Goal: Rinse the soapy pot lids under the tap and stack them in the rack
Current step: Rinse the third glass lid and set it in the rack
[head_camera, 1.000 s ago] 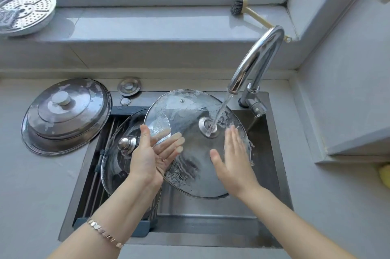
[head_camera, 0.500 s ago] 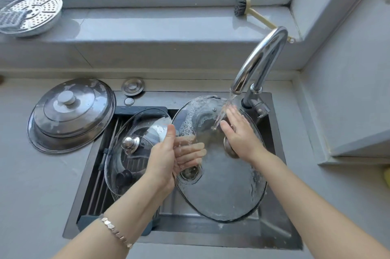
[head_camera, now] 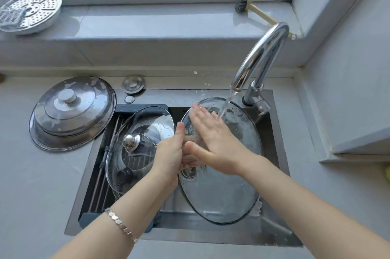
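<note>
A large glass lid (head_camera: 230, 176) is tilted over the sink under the running tap (head_camera: 259, 58), and the water strikes its upper part. My left hand (head_camera: 171, 153) grips the lid's left rim, thumb in front and fingers behind the glass. My right hand (head_camera: 213, 142) lies flat on the lid's wet surface with straight fingers, just left of the stream. Two glass lids lie stacked in the rack (head_camera: 98, 176) across the sink's left half: one with a steel knob (head_camera: 130, 141), one with a black knob (head_camera: 125, 174). A soapy steel lid (head_camera: 71, 113) rests on the counter at left.
The steel sink (head_camera: 274, 233) is set in a grey counter. A round sink plug (head_camera: 133, 84) lies behind the rack. On the window sill stand a perforated steamer plate (head_camera: 29, 12) at left and a dish brush (head_camera: 242, 3) near the tap.
My right hand has slid left across the lid, from near its knob to the upper left part. My left hand keeps hold of the rim, and the lid stays under the stream.
</note>
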The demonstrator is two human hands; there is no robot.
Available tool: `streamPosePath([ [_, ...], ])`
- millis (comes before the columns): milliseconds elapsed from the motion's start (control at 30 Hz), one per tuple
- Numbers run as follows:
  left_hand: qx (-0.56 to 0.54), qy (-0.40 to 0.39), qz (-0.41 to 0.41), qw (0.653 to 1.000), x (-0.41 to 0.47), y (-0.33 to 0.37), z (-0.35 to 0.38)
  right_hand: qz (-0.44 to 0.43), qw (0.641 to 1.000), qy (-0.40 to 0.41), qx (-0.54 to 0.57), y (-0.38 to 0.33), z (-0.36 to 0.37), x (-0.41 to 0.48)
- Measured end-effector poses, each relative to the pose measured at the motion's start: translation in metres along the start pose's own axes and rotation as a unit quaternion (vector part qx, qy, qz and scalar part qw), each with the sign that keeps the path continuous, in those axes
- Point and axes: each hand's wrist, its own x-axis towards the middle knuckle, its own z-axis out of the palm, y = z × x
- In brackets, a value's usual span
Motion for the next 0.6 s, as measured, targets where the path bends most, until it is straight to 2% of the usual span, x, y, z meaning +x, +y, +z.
streamPosePath([
  [33, -0.002, -0.005, -0.001, 1.0, 0.0, 0.001, 0.002, -0.009, 0.999, 0.018, -0.031, -0.001, 0.002, 0.003],
  [67, -0.009, -0.014, -0.006, 1.0, -0.001, 0.002, 0.005, 0.018, 0.998, 0.03, -0.046, 0.003, 0.002, 0.009],
  [167, -0.001, -0.026, -0.003, 1.0, -0.001, 0.002, 0.011, 0.234, 0.971, 0.048, 0.022, 0.016, -0.01, 0.028],
  [200, 0.006, -0.024, 0.005, 1.0, 0.0, 0.002, 0.012, 0.253, 0.965, 0.056, 0.038, 0.012, -0.01, 0.03],
  [233, 0.012, -0.017, 0.01, 1.0, 0.002, 0.003, 0.012, 0.227, 0.971, 0.066, 0.03, 0.005, -0.005, 0.028],
  [300, 0.029, 0.008, 0.018, 0.999, 0.005, 0.005, 0.01, 0.082, 0.992, 0.091, -0.006, -0.016, 0.013, 0.016],
  [367, 0.019, 0.021, 0.023, 0.999, 0.004, 0.007, 0.007, -0.018, 0.991, 0.122, -0.055, -0.022, 0.024, 0.003],
  [400, 0.011, 0.014, 0.025, 1.0, 0.004, 0.008, 0.007, -0.013, 0.99, 0.125, -0.059, -0.016, 0.021, 0.005],
  [500, 0.007, -0.003, 0.03, 1.0, 0.003, 0.009, 0.012, 0.177, 0.978, 0.109, 0.017, -0.004, 0.003, 0.025],
  [533, 0.014, 0.002, 0.034, 0.999, 0.003, 0.009, 0.013, 0.209, 0.971, 0.111, 0.038, -0.009, -0.001, 0.027],
  [567, 0.024, 0.012, 0.037, 0.999, 0.004, 0.009, 0.013, 0.194, 0.972, 0.121, 0.05, -0.017, 0.003, 0.026],
  [600, 0.029, 0.024, 0.039, 0.999, 0.005, 0.008, 0.011, 0.137, 0.98, 0.133, 0.046, -0.027, 0.011, 0.021],
])
